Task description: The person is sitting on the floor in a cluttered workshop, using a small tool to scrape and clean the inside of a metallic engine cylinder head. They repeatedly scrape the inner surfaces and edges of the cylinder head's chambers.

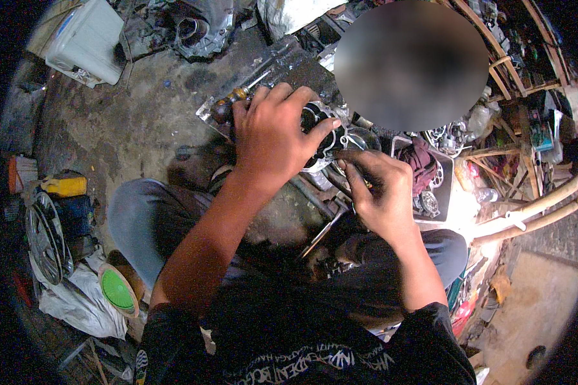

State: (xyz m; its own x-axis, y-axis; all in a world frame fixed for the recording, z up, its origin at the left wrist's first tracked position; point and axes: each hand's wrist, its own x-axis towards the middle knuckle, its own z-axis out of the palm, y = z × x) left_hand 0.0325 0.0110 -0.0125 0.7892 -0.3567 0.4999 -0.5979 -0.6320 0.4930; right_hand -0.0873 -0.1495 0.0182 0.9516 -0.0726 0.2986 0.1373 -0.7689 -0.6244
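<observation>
In front of me is a round engine casting with a pale metal rim and dark openings. My left hand lies over its left side, fingers curled past the far edge and thumb across the top, gripping it. My right hand is closed in a pinch at the casting's lower right edge. Something dark shows between those fingertips, too shadowed to name. Beyond my left fingers lies a screwdriver with an amber handle, on a dark oily metal plate.
A hammer-like tool lies on the floor between my legs. To the right, a tray holds a maroon rag and metal parts. Far left stands a white plastic container; a larger engine housing sits beyond. A blurred patch covers the upper right.
</observation>
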